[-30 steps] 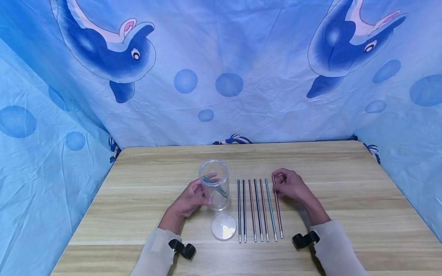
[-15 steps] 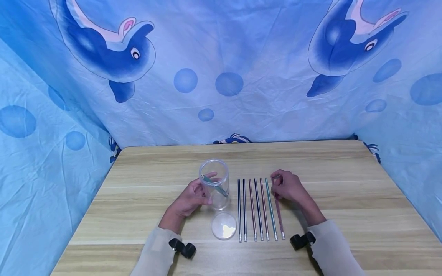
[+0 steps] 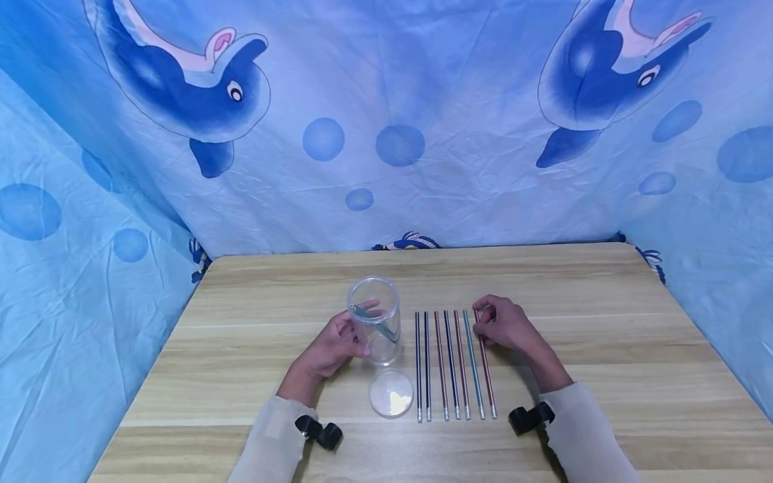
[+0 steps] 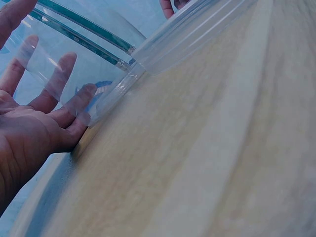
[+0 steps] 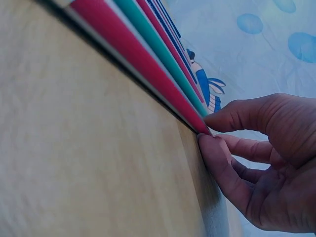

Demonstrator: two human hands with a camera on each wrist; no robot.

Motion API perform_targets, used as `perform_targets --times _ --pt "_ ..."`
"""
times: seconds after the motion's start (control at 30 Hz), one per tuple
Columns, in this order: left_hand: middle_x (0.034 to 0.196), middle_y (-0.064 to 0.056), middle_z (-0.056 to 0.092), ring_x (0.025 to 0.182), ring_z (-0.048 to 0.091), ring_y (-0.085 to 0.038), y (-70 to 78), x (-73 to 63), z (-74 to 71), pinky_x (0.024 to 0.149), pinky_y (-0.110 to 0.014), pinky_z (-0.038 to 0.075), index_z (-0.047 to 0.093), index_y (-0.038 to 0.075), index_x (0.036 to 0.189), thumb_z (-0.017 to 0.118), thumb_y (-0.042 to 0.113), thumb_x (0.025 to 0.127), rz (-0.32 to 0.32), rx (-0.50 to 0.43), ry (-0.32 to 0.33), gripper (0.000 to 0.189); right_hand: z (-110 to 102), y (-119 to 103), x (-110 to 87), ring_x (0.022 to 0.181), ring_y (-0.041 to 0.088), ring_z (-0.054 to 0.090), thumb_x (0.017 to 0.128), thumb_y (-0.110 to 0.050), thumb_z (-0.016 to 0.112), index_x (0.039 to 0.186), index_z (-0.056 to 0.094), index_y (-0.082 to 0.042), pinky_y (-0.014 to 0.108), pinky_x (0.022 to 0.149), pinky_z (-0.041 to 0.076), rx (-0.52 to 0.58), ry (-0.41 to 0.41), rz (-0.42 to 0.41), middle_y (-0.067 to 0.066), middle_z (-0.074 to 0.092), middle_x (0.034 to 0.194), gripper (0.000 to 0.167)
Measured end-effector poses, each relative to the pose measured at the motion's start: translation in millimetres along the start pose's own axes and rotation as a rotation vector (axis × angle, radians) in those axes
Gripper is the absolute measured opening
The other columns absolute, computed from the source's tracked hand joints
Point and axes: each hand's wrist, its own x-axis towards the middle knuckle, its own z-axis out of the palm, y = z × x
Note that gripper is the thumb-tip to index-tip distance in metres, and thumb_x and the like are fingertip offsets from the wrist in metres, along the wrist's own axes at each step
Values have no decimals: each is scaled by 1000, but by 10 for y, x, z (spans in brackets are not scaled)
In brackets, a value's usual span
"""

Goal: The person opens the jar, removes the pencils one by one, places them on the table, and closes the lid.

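My left hand (image 3: 331,345) holds a clear plastic jar (image 3: 382,345) that stands upright on the table, its fingers spread around the wall. Two green pencils (image 4: 91,37) lean inside the jar, seen through its side in the left wrist view. At the right end of a row of pencils, my right hand (image 3: 506,325) pinches the far end of a red pencil (image 3: 486,376) between thumb and fingertips. In the right wrist view this red pencil (image 5: 133,54) lies beside a green pencil (image 5: 153,42), close to the table surface.
Left of the red pencil, several blue, red and green pencils (image 3: 451,365) lie side by side, silver ends towards me. A round clear lid (image 3: 391,394) lies in front of the jar. Behind the wooden table (image 3: 604,322) hangs a blue dolphin-print cloth (image 3: 423,74).
My right hand has shifted slightly left, bringing the red pencil's far end a little closer to the green one. The left hand and jar stay in place.
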Motion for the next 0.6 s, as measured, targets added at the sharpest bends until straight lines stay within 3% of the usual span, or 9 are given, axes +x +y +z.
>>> perform_targets --times 0.13,0.6 --pt "145 -12 53 140 41 -25 1 3 -5 117 -35 26 44 6 148 81 0 72 1 9 3 85 -13 0 8 60 19 63 82 4 69 123 58 6 33 59 56 10 -6 -19 11 64 84 42" --pt "141 -7 58 139 42 -21 -6 5 -1 115 -26 28 41 4 149 79 -4 74 19 -6 -18 85 5 26 20 62 18 63 83 4 68 121 58 6 33 59 57 28 3 -19 11 63 84 40"
